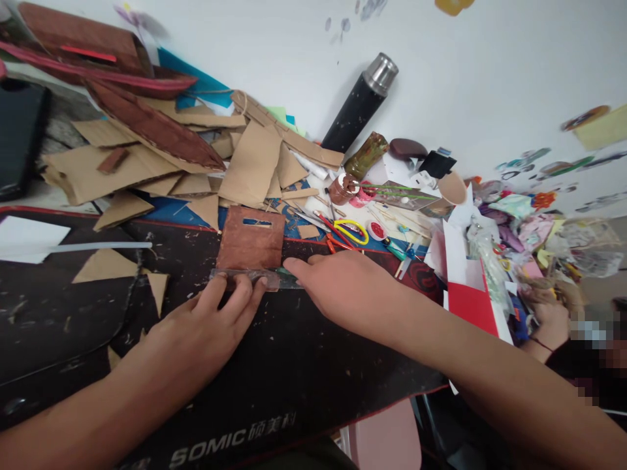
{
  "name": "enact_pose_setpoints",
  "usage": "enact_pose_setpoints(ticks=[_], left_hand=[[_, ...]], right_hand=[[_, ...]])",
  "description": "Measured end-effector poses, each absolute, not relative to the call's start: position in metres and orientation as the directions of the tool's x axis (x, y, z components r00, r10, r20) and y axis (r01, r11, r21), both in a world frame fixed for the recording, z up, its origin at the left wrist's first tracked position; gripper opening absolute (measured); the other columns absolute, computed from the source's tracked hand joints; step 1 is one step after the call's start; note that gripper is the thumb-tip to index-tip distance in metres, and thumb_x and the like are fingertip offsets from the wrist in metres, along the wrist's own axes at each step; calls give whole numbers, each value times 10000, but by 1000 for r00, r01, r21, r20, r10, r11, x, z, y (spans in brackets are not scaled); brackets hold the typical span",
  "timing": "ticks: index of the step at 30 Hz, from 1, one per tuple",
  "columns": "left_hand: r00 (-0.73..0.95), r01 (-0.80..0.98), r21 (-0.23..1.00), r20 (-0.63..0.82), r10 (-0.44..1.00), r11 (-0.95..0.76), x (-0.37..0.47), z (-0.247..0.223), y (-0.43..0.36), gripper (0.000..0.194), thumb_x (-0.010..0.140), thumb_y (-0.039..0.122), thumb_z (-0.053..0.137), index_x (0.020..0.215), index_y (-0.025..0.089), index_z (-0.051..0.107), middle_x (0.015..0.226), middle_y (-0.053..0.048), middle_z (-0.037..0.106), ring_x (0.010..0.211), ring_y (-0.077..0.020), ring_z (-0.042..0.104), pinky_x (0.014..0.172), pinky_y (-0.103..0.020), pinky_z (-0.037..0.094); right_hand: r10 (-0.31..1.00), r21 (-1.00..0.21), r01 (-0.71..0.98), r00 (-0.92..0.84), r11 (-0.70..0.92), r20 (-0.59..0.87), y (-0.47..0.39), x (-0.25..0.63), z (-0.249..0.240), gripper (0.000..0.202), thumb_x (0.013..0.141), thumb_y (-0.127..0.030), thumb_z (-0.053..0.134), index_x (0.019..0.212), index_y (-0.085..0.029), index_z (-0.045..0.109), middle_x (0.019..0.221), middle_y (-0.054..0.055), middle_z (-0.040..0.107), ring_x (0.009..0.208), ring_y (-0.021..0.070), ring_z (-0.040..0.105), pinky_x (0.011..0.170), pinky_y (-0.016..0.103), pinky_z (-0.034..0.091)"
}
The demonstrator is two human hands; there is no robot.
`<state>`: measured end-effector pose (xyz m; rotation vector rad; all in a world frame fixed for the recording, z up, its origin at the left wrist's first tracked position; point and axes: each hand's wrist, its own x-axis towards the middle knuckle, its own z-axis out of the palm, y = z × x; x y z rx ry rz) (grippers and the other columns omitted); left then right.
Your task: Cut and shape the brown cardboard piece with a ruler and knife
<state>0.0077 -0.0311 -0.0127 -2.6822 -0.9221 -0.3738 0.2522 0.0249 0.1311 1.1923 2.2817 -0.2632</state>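
Note:
A brown-painted cardboard piece (251,247) with a rectangular slot near its top lies on the black mat. Across its lower edge runs a clear ruler (272,283). My left hand (215,316) presses the ruler down with bent fingertips, the fingers close together. At the ruler's right part, my right hand (343,284) is closed around a slim green tool (283,270), which looks like a craft knife. Only a bit of it shows by the thumb; the rest is hidden in the hand. The tool's tip meets the ruler close to the cardboard's right corner.
Cardboard scraps (249,163) pile up behind, beside a brown boat-shaped piece (157,124). Yellow-handled scissors (351,232), a paint jar (343,189) and a black thermos (360,101) stand or lie further back. At right, another person's hand (551,320) is near a heap of craft materials.

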Motion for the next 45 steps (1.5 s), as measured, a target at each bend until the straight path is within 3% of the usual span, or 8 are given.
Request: enact_pose_setpoints(ticks=[4, 11, 15, 29, 35, 45], left_hand=[[750, 635, -120, 330, 572, -763, 5, -13, -29, 668, 927, 17, 638, 1572, 148, 755, 1346, -229, 783, 1117, -338, 718, 682, -347, 612], [764, 631, -183, 315, 563, -754, 7, -12, -30, 639, 942, 21, 612, 1545, 158, 771, 1339, -214, 792, 1098, -330, 722, 651, -331, 618], [775, 620, -217, 323, 544, -754, 8, -8, -29, 631, 928, -2, 587, 1519, 107, 780, 1301, -227, 795, 1081, -337, 720, 640, -341, 616], [773, 616, -223, 353, 527, -755, 12, -9, -29, 632, 879, -23, 639, 1486, 68, 792, 1297, -243, 797, 1066, -341, 741, 631, -341, 621], [760, 632, -206, 352, 546, -747, 9, -14, -29, 615, 917, 2, 597, 1483, 121, 805, 1333, -218, 795, 1113, -333, 720, 662, -331, 610], [759, 639, -229, 342, 554, -735, 9, -16, -29, 678, 872, -14, 602, 1506, 132, 794, 1333, -207, 808, 1071, -319, 737, 615, -329, 619]], right_hand=[[696, 78, 809, -447, 583, -562, 25, 251, 133, 337, 1119, -79, 553, 1392, -194, 713, 1048, 106, 838, 824, 239, 785, 668, 327, 426], [688, 61, 810, -452, 583, -568, 24, 253, 130, 340, 1106, -62, 568, 1392, -181, 709, 1036, 103, 836, 832, 228, 774, 635, 337, 347], [686, 60, 803, -465, 593, -560, 24, 251, 129, 352, 1113, -53, 541, 1396, -173, 713, 1027, 105, 831, 870, 242, 785, 644, 354, 346], [662, 48, 784, -487, 619, -570, 32, 242, 129, 340, 1141, -68, 528, 1395, -156, 737, 1060, 117, 845, 932, 261, 811, 725, 363, 493], [651, 73, 759, -500, 646, -571, 35, 227, 130, 309, 1157, -82, 534, 1348, -117, 775, 1066, 163, 857, 969, 292, 842, 728, 369, 537], [683, 62, 783, -498, 619, -534, 26, 250, 122, 410, 1138, -76, 541, 1499, -172, 709, 1075, 115, 844, 913, 250, 816, 680, 351, 439]])
